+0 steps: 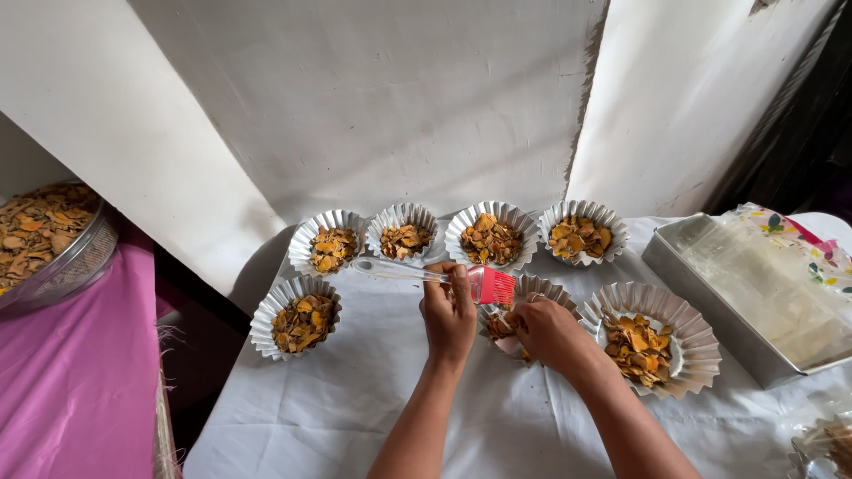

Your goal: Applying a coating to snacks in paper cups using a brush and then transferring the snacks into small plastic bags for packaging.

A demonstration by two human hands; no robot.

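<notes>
The person's left hand (448, 310) is clenched around a pastry brush with a clear handle and red silicone bristles (426, 275). The handle runs out past the knuckles toward the left, and the bristles stick out just beyond the fingertips on the right. The right hand (548, 330) grasps the near rim of a fluted silver foil cup (532, 288) that holds orange-brown dried slices; its fingers curl over the cup's edge and hide most of the contents. The red bristles lie touching or just above this cup's left rim, between the two hands.

Beyond the fingertips stands a row of four more fluted foil cups of dried slices (491, 232). A further such cup (297, 317) sits well to the left of the left hand, and a larger one (652, 333) just right of the right wrist. All rest on a white cloth (355, 399). A rectangular metal tray (710, 284) lies further right.
</notes>
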